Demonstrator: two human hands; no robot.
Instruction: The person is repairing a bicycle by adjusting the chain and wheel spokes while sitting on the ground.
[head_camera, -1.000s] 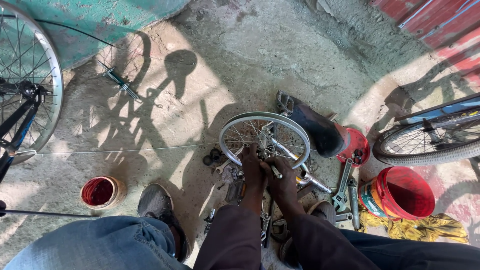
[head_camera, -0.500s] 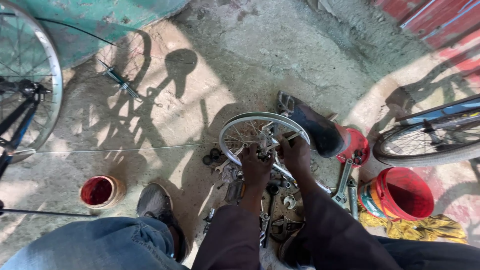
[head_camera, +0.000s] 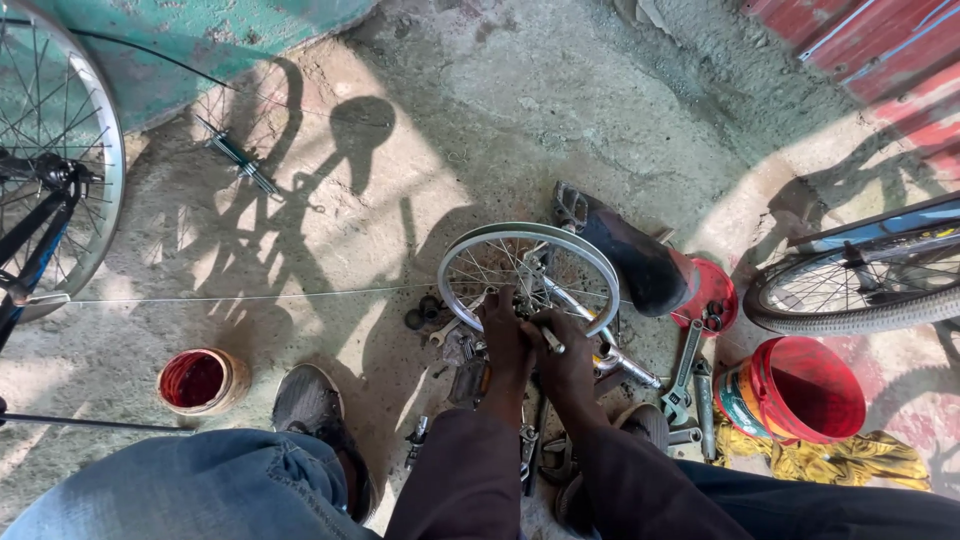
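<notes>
Gripping near the hub, the left hand (head_camera: 503, 335) and right hand (head_camera: 566, 352) are closed on the small wheel (head_camera: 528, 272), which lies flat on the concrete floor (head_camera: 520, 120). A slip is judged possible, scattering loose wrenches (head_camera: 684, 372). Red buckets (head_camera: 800, 390) are set at the right edge, in sunlight.

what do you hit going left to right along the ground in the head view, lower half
small red-filled tub → grey shoe → left hand → right hand → adjustable wrench → red bucket
</notes>
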